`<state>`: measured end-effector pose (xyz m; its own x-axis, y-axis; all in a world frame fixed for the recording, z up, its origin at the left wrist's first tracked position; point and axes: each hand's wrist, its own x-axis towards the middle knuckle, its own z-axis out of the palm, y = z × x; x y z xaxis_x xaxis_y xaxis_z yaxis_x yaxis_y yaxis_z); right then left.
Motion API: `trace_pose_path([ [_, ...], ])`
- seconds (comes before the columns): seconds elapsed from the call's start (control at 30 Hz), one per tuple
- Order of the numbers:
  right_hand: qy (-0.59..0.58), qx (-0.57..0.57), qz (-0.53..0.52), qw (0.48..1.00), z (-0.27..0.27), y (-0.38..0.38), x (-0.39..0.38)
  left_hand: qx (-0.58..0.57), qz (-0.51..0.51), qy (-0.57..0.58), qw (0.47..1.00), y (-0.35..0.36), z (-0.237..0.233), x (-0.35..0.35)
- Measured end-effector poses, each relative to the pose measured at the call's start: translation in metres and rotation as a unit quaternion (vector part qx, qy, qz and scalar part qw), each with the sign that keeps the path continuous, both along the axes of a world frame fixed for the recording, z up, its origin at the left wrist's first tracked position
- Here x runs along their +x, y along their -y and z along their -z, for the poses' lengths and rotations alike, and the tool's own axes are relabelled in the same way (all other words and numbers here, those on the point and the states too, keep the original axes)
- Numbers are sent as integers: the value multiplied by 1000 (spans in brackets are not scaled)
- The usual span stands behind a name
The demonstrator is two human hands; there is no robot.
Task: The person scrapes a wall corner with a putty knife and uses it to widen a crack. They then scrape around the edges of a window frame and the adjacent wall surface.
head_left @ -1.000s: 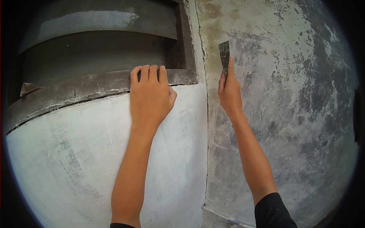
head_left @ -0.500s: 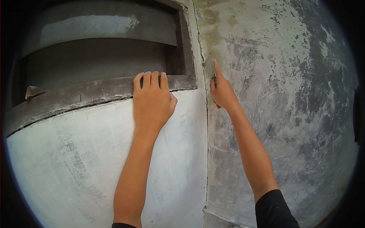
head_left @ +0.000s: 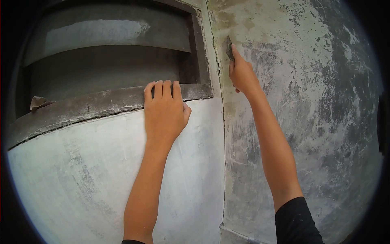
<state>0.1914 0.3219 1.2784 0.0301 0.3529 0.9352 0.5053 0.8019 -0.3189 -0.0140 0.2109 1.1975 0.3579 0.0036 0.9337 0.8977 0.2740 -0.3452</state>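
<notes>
My right hand [head_left: 244, 76] grips a small scraper [head_left: 229, 48] with a dark flat blade, its handle hidden in the palm. The index finger stretches along the blade, which points up against the stained wall [head_left: 276, 110], just right of the corner crack. My left hand [head_left: 165, 112] hooks its fingers over the lower edge of a dark window frame [head_left: 109, 97], thumb out to the right. Its fingertips are partly hidden behind that edge.
A white wall [head_left: 97, 171] lies below the frame. One cracked seam [head_left: 224, 162] runs down the corner between the walls. Some dry curled piece [head_left: 40, 102] rests on the sill at left. Near the bottom, a ledge or pipe [head_left: 237, 234] meets the corner.
My right hand has moved up and slightly right along the wall, and the scraper has turned so its blade shows edge-on. My left hand keeps its hold on the frame.
</notes>
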Motion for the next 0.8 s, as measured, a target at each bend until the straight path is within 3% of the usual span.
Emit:
trace_pose_path([
  [0.03,-26,70,18,997,-1,-8,0,-2,2,0,1000,-1,2,0],
  [0.13,51,-116,23,992,10,-16,-21,-7,2,3,1000,0,2,0],
  [0.23,57,-86,-21,994,-7,-3,-3,3,6,0,1000,0,2,0],
  [0.33,-68,215,102,969,-17,-56,-19,-3,7,4,1000,1,2,0],
  [0.43,68,80,183,978,-17,-69,-32,-9,9,5,1000,1,1,1],
  [0.53,-30,41,16,999,-33,-26,-15,-9,19,6,1000,0,3,0],
  [0.63,-25,74,65,995,-34,-50,-27,-11,5,8,1000,1,2,0],
  [0.73,22,-41,-15,999,-37,-34,-17,-14,8,9,1000,1,2,0],
  [0.8,-72,135,28,988,-42,-39,-19,-10,11,10,1000,1,0,-1],
])
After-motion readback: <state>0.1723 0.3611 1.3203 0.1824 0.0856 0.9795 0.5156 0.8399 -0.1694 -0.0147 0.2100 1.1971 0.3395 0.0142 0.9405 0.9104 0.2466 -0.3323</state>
